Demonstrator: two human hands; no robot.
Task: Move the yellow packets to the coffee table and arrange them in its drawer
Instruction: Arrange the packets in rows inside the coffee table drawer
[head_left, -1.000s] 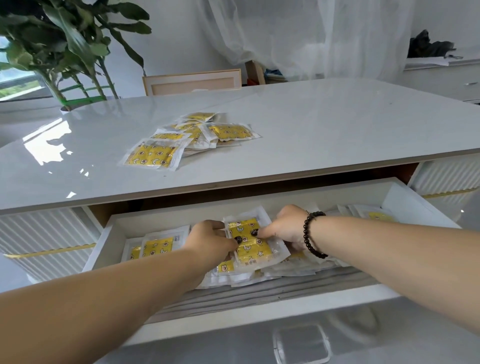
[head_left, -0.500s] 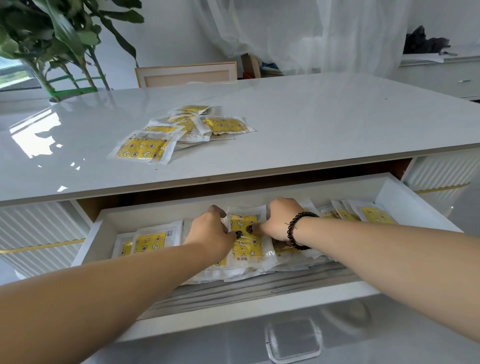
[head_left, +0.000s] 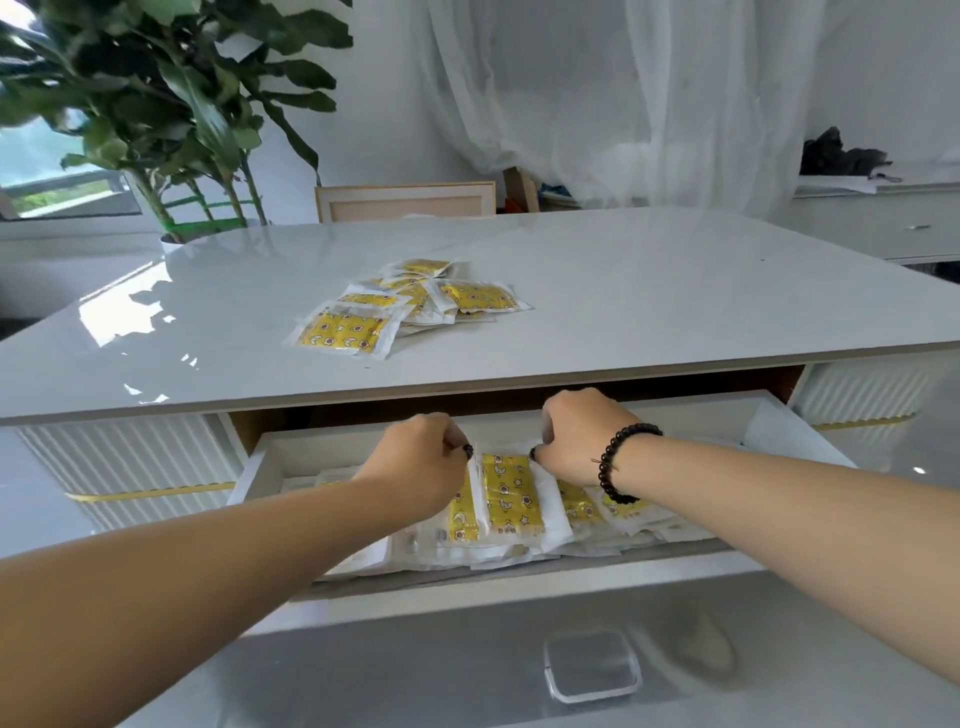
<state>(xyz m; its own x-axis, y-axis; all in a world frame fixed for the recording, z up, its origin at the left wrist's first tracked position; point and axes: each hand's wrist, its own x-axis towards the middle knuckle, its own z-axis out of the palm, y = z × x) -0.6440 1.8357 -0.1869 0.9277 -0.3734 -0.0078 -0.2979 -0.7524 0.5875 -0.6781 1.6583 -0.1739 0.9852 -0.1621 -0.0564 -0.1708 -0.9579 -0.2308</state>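
Note:
The coffee table's white drawer (head_left: 524, 584) is pulled out toward me, and several yellow packets lie in a row inside it. My left hand (head_left: 423, 457) and my right hand (head_left: 582, 436), which has a dark bead bracelet at the wrist, each pinch a far corner of one yellow packet (head_left: 506, 493) lying lengthwise at the drawer's middle. A neighbouring packet (head_left: 462, 512) is half under my left hand. More packets (head_left: 579, 504) lie to the right under my right wrist. A loose pile of yellow packets (head_left: 410, 306) rests on the glossy white tabletop (head_left: 675, 291).
A leafy potted plant (head_left: 171, 104) stands behind the table's far left corner. A framed panel (head_left: 405, 200) leans at the back, beside sheer white curtains (head_left: 623, 104). A white cabinet (head_left: 883, 218) stands at the right. The drawer's glossy front (head_left: 467, 660) is nearest me.
Both hands have shifted toward the drawer's back and turned the held packet from tilted to lengthwise. The view has tipped up, so the table and drawer sit lower in the frame.

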